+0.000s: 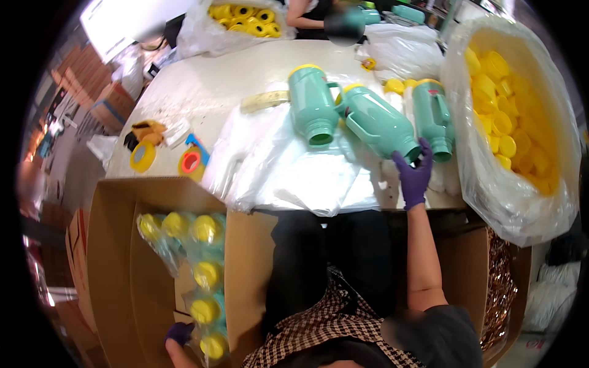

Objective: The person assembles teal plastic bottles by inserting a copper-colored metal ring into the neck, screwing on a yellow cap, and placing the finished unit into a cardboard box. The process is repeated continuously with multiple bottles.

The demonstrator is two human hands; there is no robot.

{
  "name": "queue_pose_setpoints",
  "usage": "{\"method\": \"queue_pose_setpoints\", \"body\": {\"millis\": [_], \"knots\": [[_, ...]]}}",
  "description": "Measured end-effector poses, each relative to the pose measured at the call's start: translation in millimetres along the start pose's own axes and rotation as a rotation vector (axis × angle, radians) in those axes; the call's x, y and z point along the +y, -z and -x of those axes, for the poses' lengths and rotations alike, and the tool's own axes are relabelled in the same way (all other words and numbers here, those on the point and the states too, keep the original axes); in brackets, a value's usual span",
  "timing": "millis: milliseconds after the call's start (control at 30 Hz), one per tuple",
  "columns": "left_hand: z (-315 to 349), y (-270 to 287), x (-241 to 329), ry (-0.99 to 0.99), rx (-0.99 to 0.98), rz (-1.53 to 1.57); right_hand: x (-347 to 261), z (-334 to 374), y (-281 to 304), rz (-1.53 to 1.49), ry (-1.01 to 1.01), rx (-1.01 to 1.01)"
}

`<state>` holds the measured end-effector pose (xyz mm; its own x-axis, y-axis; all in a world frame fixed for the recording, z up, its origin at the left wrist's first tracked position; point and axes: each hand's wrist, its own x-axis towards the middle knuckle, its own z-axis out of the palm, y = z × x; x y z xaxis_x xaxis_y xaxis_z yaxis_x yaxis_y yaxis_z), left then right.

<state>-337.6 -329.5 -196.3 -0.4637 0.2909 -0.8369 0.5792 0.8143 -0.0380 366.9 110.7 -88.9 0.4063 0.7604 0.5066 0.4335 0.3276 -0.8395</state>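
Right hand was at the near, mouth end of the middle flask, thumb to the left and fingers to the right. Grip was part-curled, gap showing; couldn't tell if it was clamped or only touching.

Flask lay slantwise on the tabletop, between left flask and right flask. Main risk, my read: a pull from the mouth end alone could let the smooth round body roll or pivot, knocking a neighbour. Its far end was close to the left flask's handle, so a snag looked plausible.

Loose plastic bags reached the near edge. Slick footing: tug those and flasks could slide off.

Left hand was low in the left carton, beside the bagged flasks; its grip was mostly hidden, couldn't tell what it held. Split attention could cause a fumble; catching the thin wrap could tear it.
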Motion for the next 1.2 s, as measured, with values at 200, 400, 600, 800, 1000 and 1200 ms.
{"method": "queue_pose_setpoints", "body": {"millis": [200, 400, 600, 800, 1000, 1200], "knots": [[213, 88, 161, -0.619, 0.585, 0.095, -149, 3, 104, -0.473, 0.235, 0.090], [246, 22, 438, -1.778, 0.020, 0.330, -180, 31, 67, -0.367, -0.127, -1.120], [232, -41, 535, -1.731, -0.102, 0.065, -169, 107, 189, 0.411, 0.195, -0.444], [207, -34, 521, -1.616, -0.161, 0.643, -81, 60, 402, 1.039, -0.335, -0.155], [208, -64, 542, -1.656, -0.309, 0.615, 162, 55, 576, 0.756, -1.184, 0.255], [211, -42, 499, -1.588, -0.154, 0.703, 129, 28, 511, 0.637, -0.993, 0.277]]}}
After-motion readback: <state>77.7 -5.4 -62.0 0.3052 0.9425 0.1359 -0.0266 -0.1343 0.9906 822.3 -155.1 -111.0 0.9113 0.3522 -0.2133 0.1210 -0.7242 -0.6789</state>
